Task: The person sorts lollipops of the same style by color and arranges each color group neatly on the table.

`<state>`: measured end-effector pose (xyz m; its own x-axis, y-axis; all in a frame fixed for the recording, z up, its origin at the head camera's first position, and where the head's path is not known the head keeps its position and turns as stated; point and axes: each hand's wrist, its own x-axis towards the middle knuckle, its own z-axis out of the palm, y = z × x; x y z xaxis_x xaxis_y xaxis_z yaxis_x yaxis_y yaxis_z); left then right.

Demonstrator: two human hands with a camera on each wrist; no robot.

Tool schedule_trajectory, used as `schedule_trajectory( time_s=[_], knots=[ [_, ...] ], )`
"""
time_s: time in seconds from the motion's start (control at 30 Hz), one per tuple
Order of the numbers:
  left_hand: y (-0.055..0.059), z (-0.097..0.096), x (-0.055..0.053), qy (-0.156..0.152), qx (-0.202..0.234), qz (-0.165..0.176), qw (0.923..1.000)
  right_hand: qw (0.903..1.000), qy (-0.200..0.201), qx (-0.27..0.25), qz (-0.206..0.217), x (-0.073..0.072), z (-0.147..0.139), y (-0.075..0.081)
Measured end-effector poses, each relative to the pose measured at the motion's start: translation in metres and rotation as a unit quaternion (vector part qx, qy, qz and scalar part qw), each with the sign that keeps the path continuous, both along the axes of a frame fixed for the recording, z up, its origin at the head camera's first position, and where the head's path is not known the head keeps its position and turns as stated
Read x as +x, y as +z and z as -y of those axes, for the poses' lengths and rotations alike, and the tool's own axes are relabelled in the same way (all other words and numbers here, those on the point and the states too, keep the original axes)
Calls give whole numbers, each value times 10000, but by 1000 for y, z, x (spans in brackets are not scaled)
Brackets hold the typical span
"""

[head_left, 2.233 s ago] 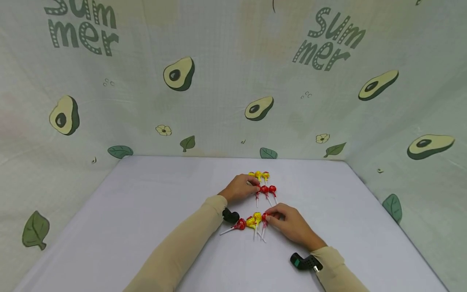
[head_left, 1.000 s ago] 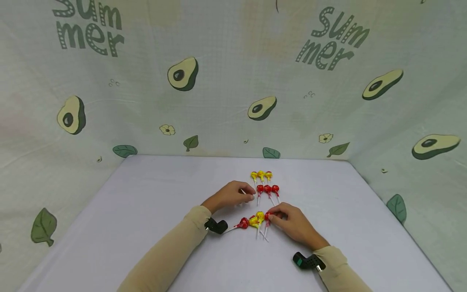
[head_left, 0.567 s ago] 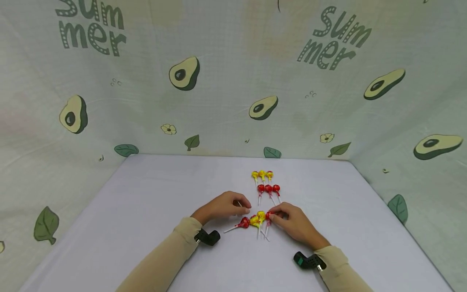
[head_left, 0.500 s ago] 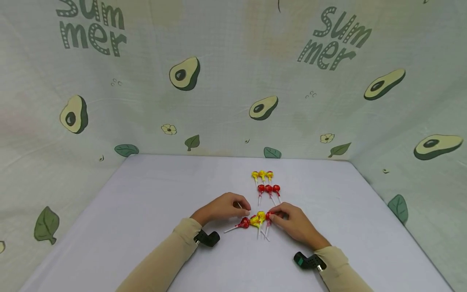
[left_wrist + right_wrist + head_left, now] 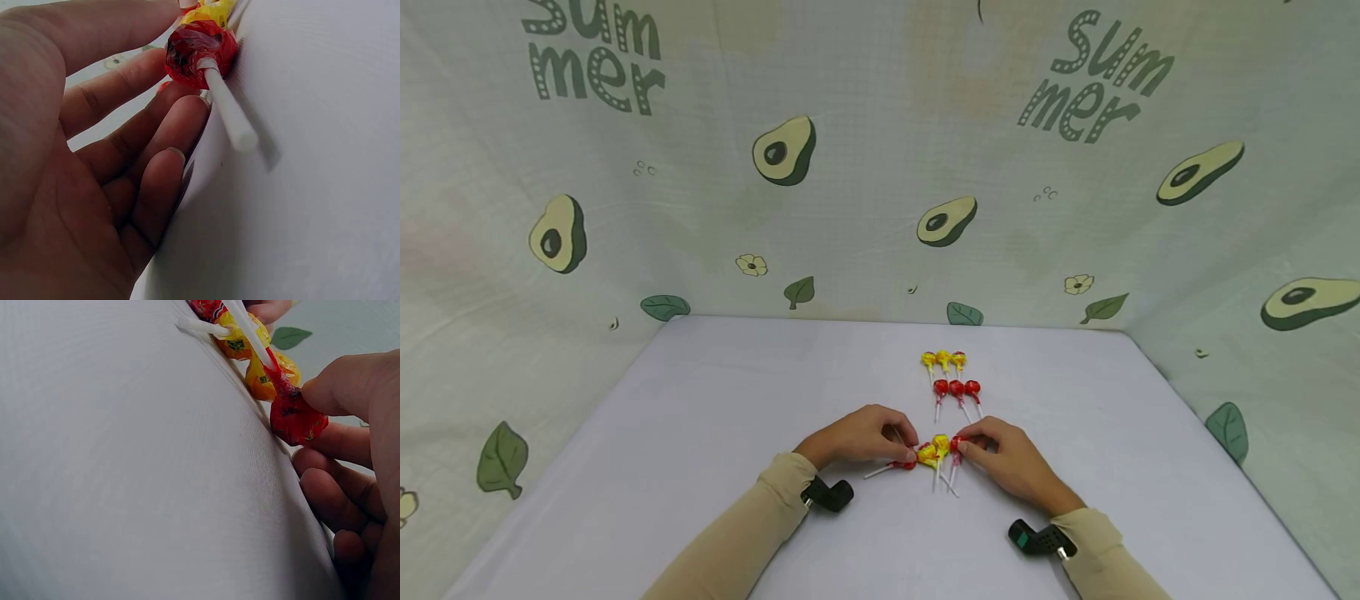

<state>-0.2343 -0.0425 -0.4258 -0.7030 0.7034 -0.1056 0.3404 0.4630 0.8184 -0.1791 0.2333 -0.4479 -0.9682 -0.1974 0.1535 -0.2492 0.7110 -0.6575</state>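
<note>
In the head view, my left hand (image 5: 868, 436) has its thumb and fingers around the head of a red lollipop (image 5: 199, 53), whose white stick points back toward the wrist. The other fingers curl loosely below it. My right hand (image 5: 1011, 461) pinches another red lollipop (image 5: 298, 422) between thumb and forefinger at its wrapped head. Between the hands lie two yellow lollipops, one in front (image 5: 242, 339) and one beside the pinched red one (image 5: 275, 378). Their white sticks cross close to the table.
Farther back on the white table (image 5: 760, 375) lies a row of three red lollipops (image 5: 957, 388). Behind them is a row of three yellow lollipops (image 5: 943, 358). A printed cloth (image 5: 850, 250) hangs around the back and sides.
My left hand has come back from the row of red lollipops, toward me and down to the leftmost red lollipop in the near group. My right hand stays at its red lollipop.
</note>
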Motion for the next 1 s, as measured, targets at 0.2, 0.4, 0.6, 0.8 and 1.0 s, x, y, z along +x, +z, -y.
schedule_trajectory(
  time_s=[0.2,0.4,0.6,0.8,1.0],
  knots=[
    [-3,1,0,-65,-128,-23,9999,10000,25,11,-5,1,0,0],
    [-5,1,-1,-71,-171,-64,9998,10000,54,16,-60,1,0,1],
    [-4,1,1,-34,-148,-58,9999,9999,84,4,-62,1,0,1],
    [-3,2,3,31,-107,-45,9999,9999,98,18,-75,0,0,1],
    [-5,2,4,16,-93,-221,9997,9999,98,10,-37,1,-1,1]
  ],
)
